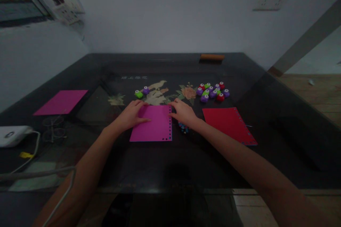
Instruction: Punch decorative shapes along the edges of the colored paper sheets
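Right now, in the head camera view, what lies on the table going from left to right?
White device → loose magenta sheet → left hand → magenta sheet under both hands → right hand → red sheet.

Magenta paper sheet [154,126], rectangular, lying flat on the dark table; a row of small punched holes, apparently, runs along its right edge and lower right corner.

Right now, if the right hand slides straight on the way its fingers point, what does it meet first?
The right hand points left, its fingers at the right edge of the magenta paper. Going on, it would slide across that sheet and probably meet the left hand, which rests on it.
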Tool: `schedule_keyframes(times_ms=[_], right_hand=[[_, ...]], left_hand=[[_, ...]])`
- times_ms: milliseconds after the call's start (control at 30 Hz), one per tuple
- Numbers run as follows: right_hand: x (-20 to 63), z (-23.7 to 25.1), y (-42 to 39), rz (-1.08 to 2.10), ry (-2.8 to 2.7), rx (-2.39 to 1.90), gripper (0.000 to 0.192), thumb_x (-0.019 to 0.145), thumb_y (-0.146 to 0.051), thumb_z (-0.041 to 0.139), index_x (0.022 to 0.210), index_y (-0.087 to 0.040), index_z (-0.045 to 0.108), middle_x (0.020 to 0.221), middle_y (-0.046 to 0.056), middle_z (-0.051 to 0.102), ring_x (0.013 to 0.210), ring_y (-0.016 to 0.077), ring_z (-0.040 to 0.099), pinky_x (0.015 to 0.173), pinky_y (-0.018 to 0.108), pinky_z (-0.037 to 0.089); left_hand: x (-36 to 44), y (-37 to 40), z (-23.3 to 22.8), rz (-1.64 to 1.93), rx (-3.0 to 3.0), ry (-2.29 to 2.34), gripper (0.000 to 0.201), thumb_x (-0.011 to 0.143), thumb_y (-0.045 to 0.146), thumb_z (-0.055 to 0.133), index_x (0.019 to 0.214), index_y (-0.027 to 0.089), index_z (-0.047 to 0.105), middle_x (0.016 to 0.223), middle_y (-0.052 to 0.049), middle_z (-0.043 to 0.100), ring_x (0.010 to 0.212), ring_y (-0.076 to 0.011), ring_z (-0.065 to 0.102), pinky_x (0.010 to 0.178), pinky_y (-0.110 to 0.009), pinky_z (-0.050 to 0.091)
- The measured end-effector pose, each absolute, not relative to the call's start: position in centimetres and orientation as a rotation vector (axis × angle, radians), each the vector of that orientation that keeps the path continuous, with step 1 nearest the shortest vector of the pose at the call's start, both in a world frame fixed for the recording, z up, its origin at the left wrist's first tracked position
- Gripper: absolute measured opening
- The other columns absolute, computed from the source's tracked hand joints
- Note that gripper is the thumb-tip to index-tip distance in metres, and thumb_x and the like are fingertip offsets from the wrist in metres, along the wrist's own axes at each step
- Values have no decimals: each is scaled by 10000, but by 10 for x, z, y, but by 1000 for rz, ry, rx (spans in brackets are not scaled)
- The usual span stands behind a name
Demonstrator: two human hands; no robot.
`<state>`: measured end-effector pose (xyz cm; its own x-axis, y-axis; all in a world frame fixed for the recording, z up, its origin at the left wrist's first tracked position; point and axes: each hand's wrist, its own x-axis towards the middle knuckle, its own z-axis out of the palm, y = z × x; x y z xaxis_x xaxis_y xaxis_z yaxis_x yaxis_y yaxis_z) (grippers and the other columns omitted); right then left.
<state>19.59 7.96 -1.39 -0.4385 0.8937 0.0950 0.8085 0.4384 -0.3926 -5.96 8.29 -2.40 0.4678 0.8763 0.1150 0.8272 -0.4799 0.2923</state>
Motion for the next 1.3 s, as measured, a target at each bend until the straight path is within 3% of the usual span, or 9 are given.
schedule_keyframes(times_ms=[200,367,533,700,933,1167,1300], right_hand=[[196,-16,81,432,-2322,-1449,302,778,-240,652,1075,-197,623,1089,79,584,954,221,580,773,326,454],[195,-17,85,641,-2301,-1415,164,773,-322,667,840,-172,655,803,34,628,740,165,553,628,269,374],[193,-16,83,755,-2356,-1372,230,763,-324,667,612,-167,590,641,15,569,590,128,463,535,265,274],[191,-12,79,822,-2277,-1331,219,800,-250,601,603,-160,571,582,-9,519,563,108,451,531,255,274],[196,0,81,1338,-1805,-1224,191,824,-243,546,653,-157,552,533,-42,468,495,86,434,510,241,331],[210,14,92,1247,-1700,-1054,197,800,-299,585,664,-156,568,629,-24,509,575,85,420,540,237,304],[217,22,92,1205,-1662,-981,233,789,-339,598,654,-153,559,608,-38,457,552,79,368,522,239,259]], left_hand=[[-58,81,-23,444,2506,1464,651,681,500,706,1189,141,514,1153,-128,523,1096,-294,482,975,-424,384],[-58,82,-24,438,2518,1499,652,667,515,715,1169,148,522,1113,-115,503,1054,-289,486,953,-428,402],[-58,82,-26,440,2509,1539,607,659,514,722,1113,160,530,1080,-102,499,1038,-286,488,931,-430,420],[-58,82,-21,554,2410,1533,531,690,514,689,1049,151,544,1027,-91,528,995,-272,514,906,-440,435],[-57,79,-3,1076,1618,1547,497,684,434,693,1072,188,505,1008,-60,592,929,-223,605,801,-386,511],[-41,63,9,859,1293,1291,379,777,408,573,1057,152,583,951,-108,686,909,-261,660,733,-373,559],[-34,53,11,731,1307,1279,411,709,428,669,1024,170,615,921,-89,713,898,-272,671,723,-375,574]])
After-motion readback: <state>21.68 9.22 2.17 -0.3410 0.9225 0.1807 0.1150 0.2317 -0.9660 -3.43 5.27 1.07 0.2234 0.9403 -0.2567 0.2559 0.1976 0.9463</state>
